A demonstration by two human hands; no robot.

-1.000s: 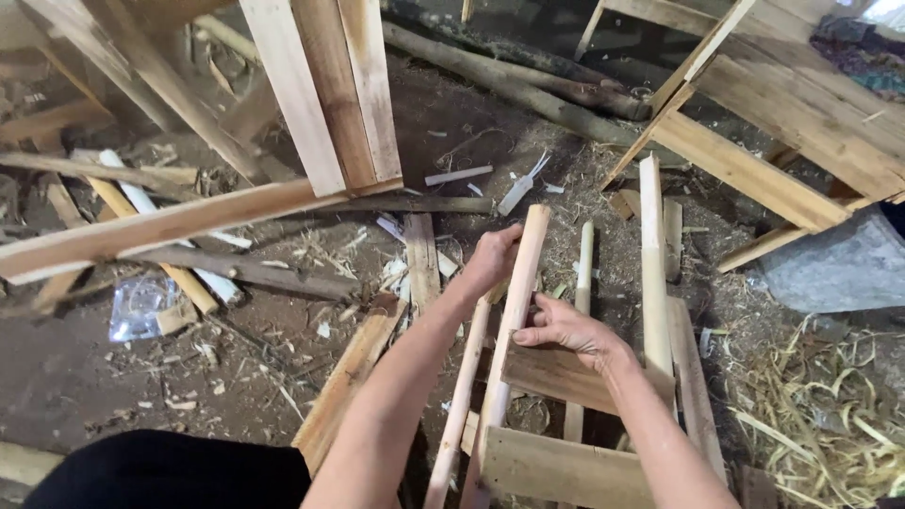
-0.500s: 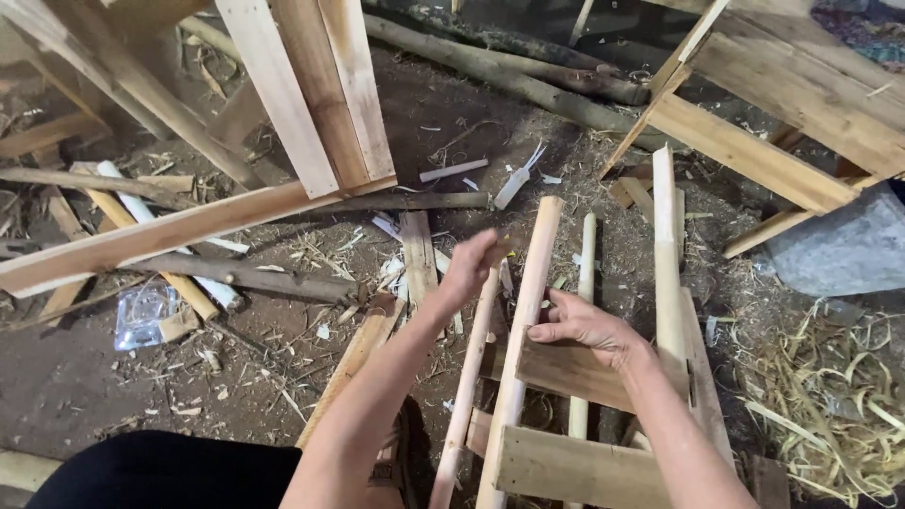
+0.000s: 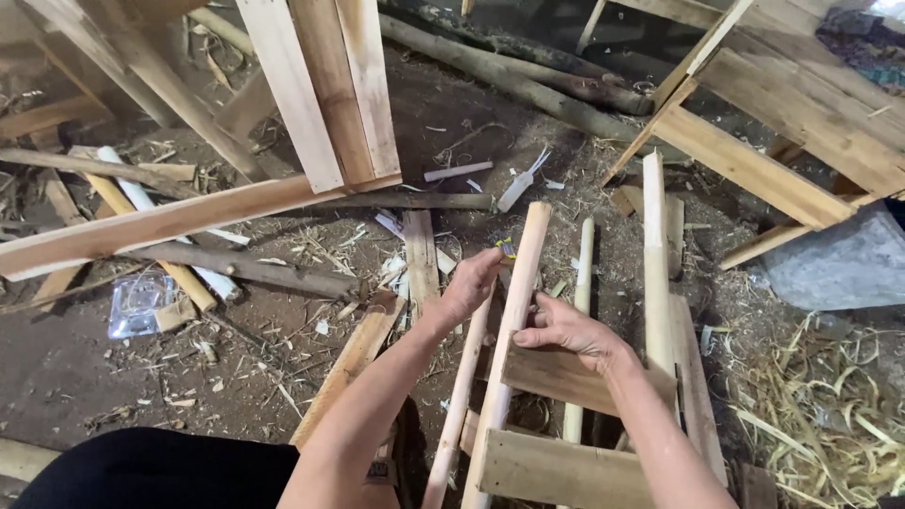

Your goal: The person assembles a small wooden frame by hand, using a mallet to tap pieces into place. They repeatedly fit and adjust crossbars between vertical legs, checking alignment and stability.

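Partly built: left hand (image 3: pixel 471 283) and right hand (image 3: pixel 566 330) both clasped pole (image 3: pixel 514 311) against crosspiece (image 3: pixel 566 377); frame (image 3: pixel 556 467) held two slats, pole unfastened, far ends open.

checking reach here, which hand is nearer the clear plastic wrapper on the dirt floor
Left. The left hand grips the pale wooden slat, on the side toward the clear plastic wrapper; the right hand lies beyond that slat, farther away.

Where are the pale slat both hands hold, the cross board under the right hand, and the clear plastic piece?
slat (image 3: pixel 530 247), head view, upper shaft.
cross board (image 3: pixel 556 377), head view, bare face.
plastic piece (image 3: pixel 139 300), head view, middle.
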